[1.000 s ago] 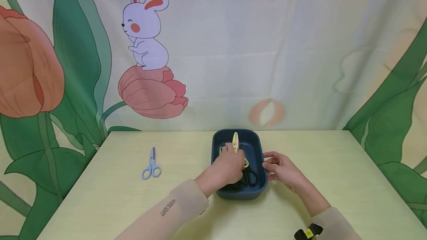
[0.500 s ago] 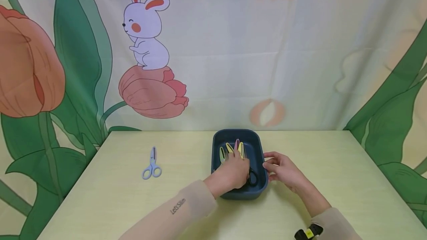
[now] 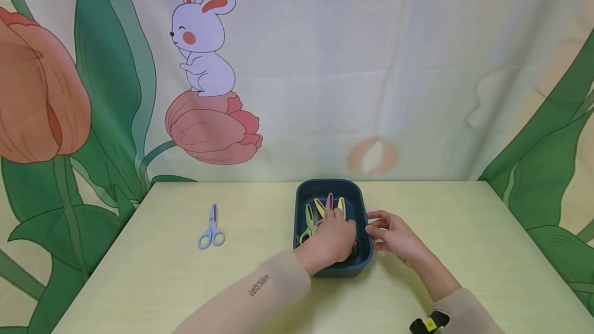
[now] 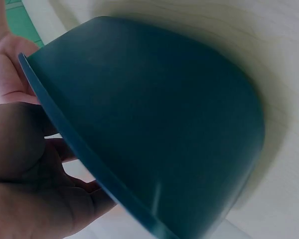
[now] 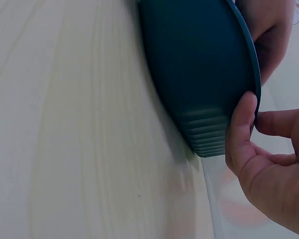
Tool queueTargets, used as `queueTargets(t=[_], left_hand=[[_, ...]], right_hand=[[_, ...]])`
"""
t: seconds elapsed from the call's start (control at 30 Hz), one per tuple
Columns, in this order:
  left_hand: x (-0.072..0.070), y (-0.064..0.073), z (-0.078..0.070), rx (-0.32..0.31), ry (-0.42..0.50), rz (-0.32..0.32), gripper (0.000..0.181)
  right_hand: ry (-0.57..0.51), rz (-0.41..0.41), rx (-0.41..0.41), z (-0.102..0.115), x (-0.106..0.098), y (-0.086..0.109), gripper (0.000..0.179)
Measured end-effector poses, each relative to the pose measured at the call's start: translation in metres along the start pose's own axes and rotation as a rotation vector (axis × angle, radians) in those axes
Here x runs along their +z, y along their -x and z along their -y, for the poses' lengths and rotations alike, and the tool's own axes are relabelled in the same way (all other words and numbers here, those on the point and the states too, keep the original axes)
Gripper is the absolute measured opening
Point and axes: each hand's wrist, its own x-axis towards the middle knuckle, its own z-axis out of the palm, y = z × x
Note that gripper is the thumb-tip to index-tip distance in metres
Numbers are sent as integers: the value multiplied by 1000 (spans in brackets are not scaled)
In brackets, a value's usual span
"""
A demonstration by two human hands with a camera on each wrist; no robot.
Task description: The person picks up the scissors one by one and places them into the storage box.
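My left hand [image 3: 331, 236] reaches down into a dark blue plastic box [image 3: 301, 189], over the yellow scissors [image 3: 342, 205], whose blade tip pokes out beyond the fingers. The back of the hand hides its grip in the head view; the left wrist view has the fingers [image 4: 97, 199] passing over the rim. Beside it in the box lie green scissors [image 3: 309, 215], pink scissors [image 3: 330, 201] and another yellow tip [image 3: 319, 206]. At the box's right side, my right hand [image 3: 394, 236] pinches the rim, with one digit [image 5: 241, 119] against the outer wall.
Light blue scissors [image 3: 211, 231] lie on the pale wooden table [image 3: 139, 282], left of the box. Behind the table's far edge hangs a curtain [image 3: 301, 92] printed with a rabbit and tulips.
My left hand has shifted right inside the box, and the yellow scissors have moved right with it, uncovering the green and pink ones. The right hand stays at the rim.
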Motion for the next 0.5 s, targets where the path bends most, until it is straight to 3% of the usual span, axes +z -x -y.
queueTargets(t=[0.5], left_hand=[[7, -3, -11, -4, 32, 16, 45]], right_hand=[[9, -5, -8, -1, 0, 0, 44]])
